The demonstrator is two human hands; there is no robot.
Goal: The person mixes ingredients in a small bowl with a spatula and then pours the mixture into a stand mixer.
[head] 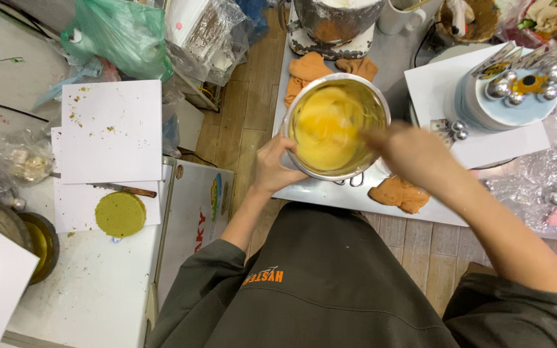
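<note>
Two tables fill most of the view, with a strip of wooden floor (246,122) between them. The grey table (330,196) on the right holds a shiny metal bowl (336,125) full of yellow batter (327,129), right at the near edge in front of the person. The left hand (277,164) is wrapped around the bowl's near rim and grips it. The right hand (407,151) sits at the bowl's right side and is blurry, so nobody can tell how its fingers are closed. Orange cloths (327,69) lie just behind the bowl, and another orange cloth (400,193) lies just beside it in front. Further right stands a pale blue cake (504,100) with silver balls on top, on a white board (433,87). The white table (98,290) on the left holds white sheets (111,129), a round green cake layer (120,214) and a knife (124,189) touching the sheets.
</note>
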